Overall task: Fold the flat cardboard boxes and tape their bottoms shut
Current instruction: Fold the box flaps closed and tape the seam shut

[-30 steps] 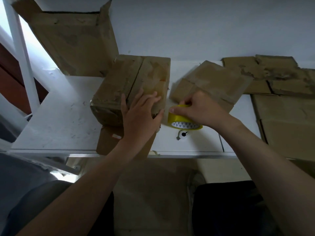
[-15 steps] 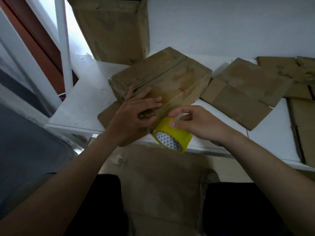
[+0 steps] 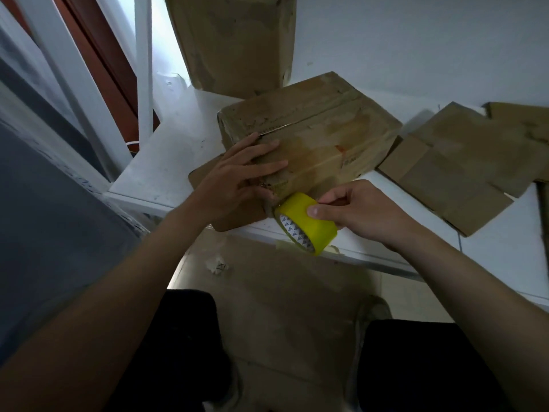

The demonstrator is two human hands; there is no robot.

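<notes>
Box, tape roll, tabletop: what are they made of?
Box: brown cardboard, matte and stained; creased edges, a raw slit between flaps. Tape roll: smooth yellow film, probably plastic, on a core printed with triangles. Table: smooth white, scuffed; painted metal or laminate, cannot tell.

Pretty sure this is a bare packing or storage room: plain white table [image 3: 166, 162] pushed against a blank white wall [image 3: 416, 40], flattened cardboard [image 3: 463, 168] spread at 2 o'clock, an upright box [image 3: 234, 40] at 12, a cardboard sheet [image 3: 282, 307] on the floor at 6, white frame posts [image 3: 144, 69] at 10, yellow tape roll [image 3: 322, 233] dead centre.
</notes>
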